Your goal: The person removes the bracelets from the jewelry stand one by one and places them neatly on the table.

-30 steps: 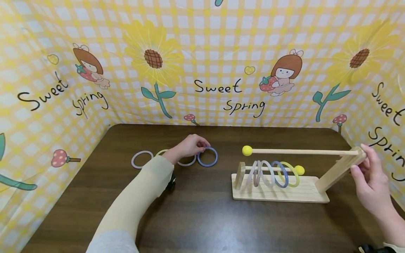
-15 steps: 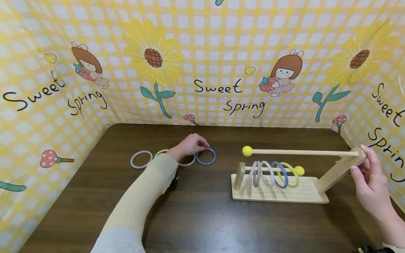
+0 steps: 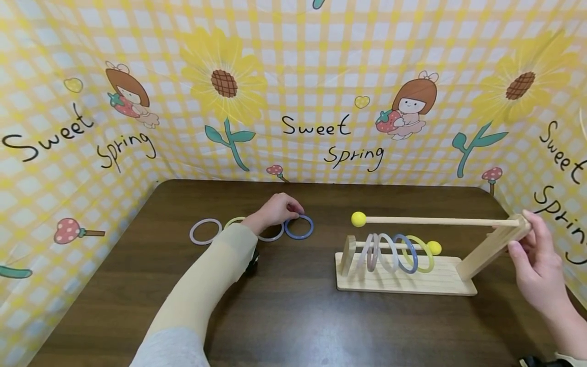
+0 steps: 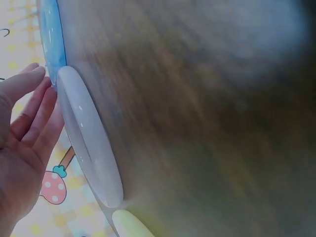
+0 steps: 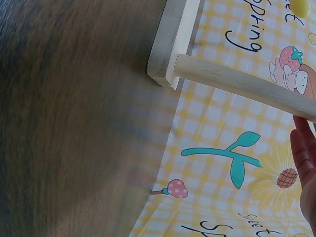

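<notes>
My left hand (image 3: 275, 210) pinches the far edge of a blue ring (image 3: 299, 237) lying on the dark table. In the left wrist view, thumb and fingers meet at the end of the blue ring (image 4: 53, 42), where a whitish ring (image 4: 98, 148) adjoins it. At the right, my right hand (image 3: 541, 267) grips the top of the slanted post (image 3: 490, 248) of a wooden stand. Its long upper rod (image 3: 435, 220) carries no rings and ends in a yellow ball (image 3: 358, 219). Several coloured rings, one blue (image 3: 416, 260), hang on the lower rod.
Left of the blue ring, a whitish ring (image 3: 270, 239), a yellow-green ring (image 3: 235, 219) and a pale lilac ring (image 3: 191, 232) lie in a row, partly behind the left wrist. A checked, flower-printed cloth (image 3: 312, 76) rises along the table's back and sides.
The blue ring under my left hand has shifted very slightly left since a second ago, and the left forearm slightly right. The right hand and stand keep their place.
</notes>
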`<state>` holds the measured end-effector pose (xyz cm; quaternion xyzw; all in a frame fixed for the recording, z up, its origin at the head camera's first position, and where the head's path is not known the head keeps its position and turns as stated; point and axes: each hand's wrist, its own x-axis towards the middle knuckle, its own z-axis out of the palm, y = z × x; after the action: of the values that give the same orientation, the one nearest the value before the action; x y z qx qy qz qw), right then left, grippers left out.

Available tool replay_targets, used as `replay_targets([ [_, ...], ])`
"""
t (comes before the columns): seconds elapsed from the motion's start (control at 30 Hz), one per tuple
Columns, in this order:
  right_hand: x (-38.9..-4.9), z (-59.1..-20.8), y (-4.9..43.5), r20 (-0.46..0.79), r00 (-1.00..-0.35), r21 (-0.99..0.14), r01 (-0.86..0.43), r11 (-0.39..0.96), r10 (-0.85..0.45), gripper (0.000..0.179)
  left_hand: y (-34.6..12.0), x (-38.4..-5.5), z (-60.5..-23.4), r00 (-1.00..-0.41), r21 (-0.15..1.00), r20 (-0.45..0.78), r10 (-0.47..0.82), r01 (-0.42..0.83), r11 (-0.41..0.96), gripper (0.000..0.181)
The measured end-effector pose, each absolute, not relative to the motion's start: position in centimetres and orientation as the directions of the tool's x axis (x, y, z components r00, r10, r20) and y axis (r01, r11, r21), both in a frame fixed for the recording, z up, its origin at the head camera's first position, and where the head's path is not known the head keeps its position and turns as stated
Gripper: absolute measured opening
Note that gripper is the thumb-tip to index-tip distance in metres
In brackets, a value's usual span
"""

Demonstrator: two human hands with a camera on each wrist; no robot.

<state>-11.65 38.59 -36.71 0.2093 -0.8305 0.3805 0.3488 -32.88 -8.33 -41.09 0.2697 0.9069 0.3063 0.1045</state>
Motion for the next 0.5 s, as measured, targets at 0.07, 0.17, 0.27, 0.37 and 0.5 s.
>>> replay_targets([
  [0.07, -11.7, -36.7, 38.6, 0.737, -0.671, -0.489, -0.612, 0.622, -0.081, 0.047, -8.4, -32.6, -41.0, -0.835, 0.626, -0.012, 0.549, 0.422, 0.655, 0.012],
  [0.17, -11.7, -36.6, 38.5, 0.736, -0.672, -0.490, -0.611, 0.622, -0.080, 0.047, -8.6, -32.0, -40.5, -0.840, 0.645, 0.023, 0.543, 0.427, 0.634, 0.014],
  [0.27, -11.7, -36.6, 38.4, 0.736, -0.672, -0.489, -0.612, 0.622, -0.082, 0.047, -8.6, -31.2, -40.1, -0.852, 0.657, 0.066, 0.520, 0.429, 0.620, 0.014],
  [0.37, -11.7, -36.6, 38.4, 0.738, -0.670, -0.485, -0.613, 0.624, -0.084, 0.046, -8.5, -30.2, -39.5, -0.864, 0.679, 0.111, 0.491, 0.427, 0.598, 0.014],
  [0.5, -11.7, -36.8, 38.5, 0.742, -0.665, -0.481, -0.616, 0.624, -0.083, 0.045, -8.1, -28.4, -38.7, -0.875, 0.744, 0.167, 0.455, 0.415, 0.524, 0.014],
])
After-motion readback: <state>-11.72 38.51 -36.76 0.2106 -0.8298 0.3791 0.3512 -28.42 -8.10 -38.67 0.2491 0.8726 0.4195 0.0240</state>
